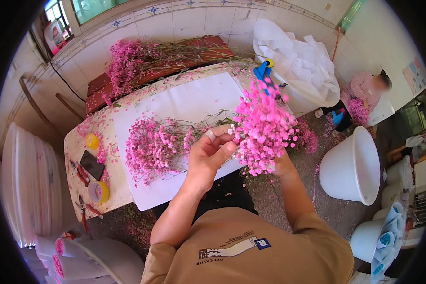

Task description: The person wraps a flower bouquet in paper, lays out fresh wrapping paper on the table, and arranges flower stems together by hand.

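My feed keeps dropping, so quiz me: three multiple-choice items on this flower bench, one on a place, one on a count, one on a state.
1. Where does the loose pile of pink flowers lie?
A. on the white sheet on the table
B. in the white tub
C. on the floor

2. How many yellow tape rolls are on the table's left end?
A. none
B. two
C. five

3. What is the left hand doing?
A. resting flat on the table
B. holding pliers
C. pinching at the raised pink bunch

Answers:
1 A, the pile spreads across the sheet.
2 B, one roll lies beside the black phone, another roll nearer the table's edge.
3 C, its fingertips meet the bunch, which the right hand grips from below, mostly hidden behind the blooms.
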The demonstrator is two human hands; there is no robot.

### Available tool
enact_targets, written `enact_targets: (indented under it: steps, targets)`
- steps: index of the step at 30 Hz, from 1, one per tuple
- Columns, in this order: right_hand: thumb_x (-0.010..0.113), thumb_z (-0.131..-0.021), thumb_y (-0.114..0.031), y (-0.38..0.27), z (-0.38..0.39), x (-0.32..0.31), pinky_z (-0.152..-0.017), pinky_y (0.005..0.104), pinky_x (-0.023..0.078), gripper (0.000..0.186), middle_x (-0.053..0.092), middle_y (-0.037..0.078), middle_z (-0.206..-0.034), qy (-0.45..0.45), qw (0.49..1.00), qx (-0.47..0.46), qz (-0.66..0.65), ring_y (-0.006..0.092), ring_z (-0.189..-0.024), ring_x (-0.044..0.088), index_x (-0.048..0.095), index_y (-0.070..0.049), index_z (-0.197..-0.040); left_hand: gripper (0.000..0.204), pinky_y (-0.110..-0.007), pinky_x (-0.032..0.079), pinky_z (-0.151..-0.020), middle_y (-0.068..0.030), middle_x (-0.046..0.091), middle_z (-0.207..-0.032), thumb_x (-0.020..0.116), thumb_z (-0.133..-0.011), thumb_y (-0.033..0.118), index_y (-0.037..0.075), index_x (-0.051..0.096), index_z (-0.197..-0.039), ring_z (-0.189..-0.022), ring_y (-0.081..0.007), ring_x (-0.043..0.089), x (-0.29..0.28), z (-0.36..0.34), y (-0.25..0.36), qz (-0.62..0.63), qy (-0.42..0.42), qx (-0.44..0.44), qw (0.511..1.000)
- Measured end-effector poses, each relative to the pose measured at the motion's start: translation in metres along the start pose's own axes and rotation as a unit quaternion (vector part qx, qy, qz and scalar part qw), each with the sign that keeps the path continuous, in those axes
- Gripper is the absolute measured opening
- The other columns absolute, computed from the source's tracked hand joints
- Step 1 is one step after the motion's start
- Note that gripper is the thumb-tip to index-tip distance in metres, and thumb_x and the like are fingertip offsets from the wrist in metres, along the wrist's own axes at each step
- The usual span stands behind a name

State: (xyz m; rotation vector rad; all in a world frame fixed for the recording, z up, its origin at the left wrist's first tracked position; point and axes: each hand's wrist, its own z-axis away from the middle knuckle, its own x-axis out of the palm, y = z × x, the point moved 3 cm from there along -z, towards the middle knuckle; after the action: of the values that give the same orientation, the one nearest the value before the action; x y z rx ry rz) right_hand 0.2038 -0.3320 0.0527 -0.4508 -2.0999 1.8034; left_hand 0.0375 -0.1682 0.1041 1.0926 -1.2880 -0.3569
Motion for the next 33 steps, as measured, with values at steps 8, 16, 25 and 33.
enact_targets:
  steps: [8, 16, 25, 33]
  targets:
    - [0.092, -0.067, -0.019, 0.034, 0.009, -0.036, -0.111, 0.0428, 0.044, 0.096, 0.057, 0.01, -0.143, -0.018, 0.997, 0.07, -0.006, 0.0224, -0.13, 0.055, 0.045, -0.003, -0.149, 0.028, -0.025, 0.05, -0.077, -0.0041, 0.067, -0.098, 0.066, -0.092, -0.004, 0.0, 0.063, -0.12, -0.087, -0.0112, 0.062, -0.006, -0.007, 0.003, 0.035, 0.061, 0.006, 0.998]
    - [0.092, -0.067, -0.02, 0.031, -0.001, -0.045, -0.11, 0.0424, 0.045, 0.094, 0.059, 0.01, -0.141, -0.014, 0.988, 0.14, -0.065, 0.0224, -0.128, 0.056, 0.047, -0.002, -0.148, 0.021, -0.023, 0.046, -0.069, 0.0001, 0.065, -0.089, 0.066, -0.097, 0.003, -0.001, 0.067, -0.117, -0.079, -0.0063, 0.057, -0.006, -0.005, -0.002, -0.152, -0.008, -0.036, 0.988]
    - [0.091, -0.068, -0.021, 0.031, -0.006, -0.044, -0.109, 0.042, 0.046, 0.091, 0.06, 0.01, -0.139, 0.008, 0.974, 0.189, -0.122, 0.0224, -0.126, 0.058, 0.049, -0.002, -0.146, 0.019, -0.023, 0.04, -0.064, 0.0004, 0.064, -0.08, 0.056, -0.091, -0.007, -0.001, 0.073, -0.097, -0.069, -0.0058, 0.052, -0.011, -0.013, 0.024, -0.052, 0.051, 0.069, 0.995]
    - [0.091, -0.068, -0.021, 0.032, -0.002, -0.043, -0.108, 0.0416, 0.047, 0.089, 0.061, 0.011, -0.137, 0.022, 0.966, 0.204, -0.157, 0.0224, -0.124, 0.059, 0.05, -0.001, -0.145, 0.012, -0.029, 0.052, -0.076, -0.0061, 0.073, -0.094, 0.063, -0.095, 0.008, 0.001, 0.072, -0.099, -0.084, -0.0153, 0.067, 0.002, 0.023, 0.038, -0.333, -0.21, 0.028, 0.919]
